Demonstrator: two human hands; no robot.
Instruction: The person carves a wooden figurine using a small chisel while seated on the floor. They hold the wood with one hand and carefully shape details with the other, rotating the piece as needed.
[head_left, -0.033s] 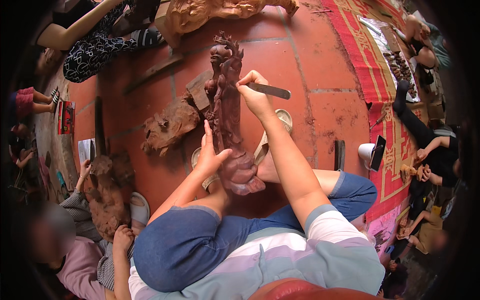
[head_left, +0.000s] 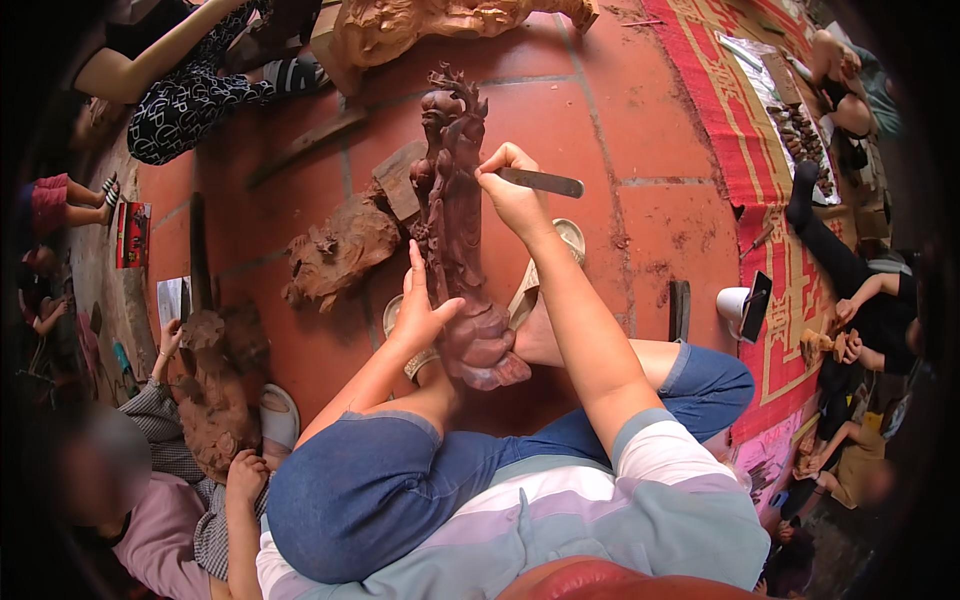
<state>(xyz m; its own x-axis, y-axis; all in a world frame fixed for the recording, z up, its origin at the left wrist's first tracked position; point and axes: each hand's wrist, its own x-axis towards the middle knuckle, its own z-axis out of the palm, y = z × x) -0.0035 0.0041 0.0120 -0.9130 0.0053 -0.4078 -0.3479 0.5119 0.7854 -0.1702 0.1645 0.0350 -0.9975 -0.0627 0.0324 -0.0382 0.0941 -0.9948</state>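
A dark reddish-brown wood carving (head_left: 462,210) lies lengthwise between my feet, its rounded base (head_left: 485,345) near me and its branching, spiky top at the far end. My right hand (head_left: 515,190) is closed round a flat grey metal carving tool (head_left: 545,182), whose broad end sticks out to the right. That hand's fingertips are at the carving's right side; the tool's working tip is hidden by them. My left hand (head_left: 422,312) rests against the carving's lower left side, fingers stretched out and thumb spread.
Rough wood pieces (head_left: 345,250) lie left of the carving, and a large pale carving (head_left: 430,25) stands beyond. Sandals (head_left: 565,245) are beside my feet. At right, a red patterned mat (head_left: 770,330) holds a white cup (head_left: 732,300) and phone. People sit on both sides.
My right hand and the tool have shifted very slightly to the right along the carving's edge. My left hand stays in place.
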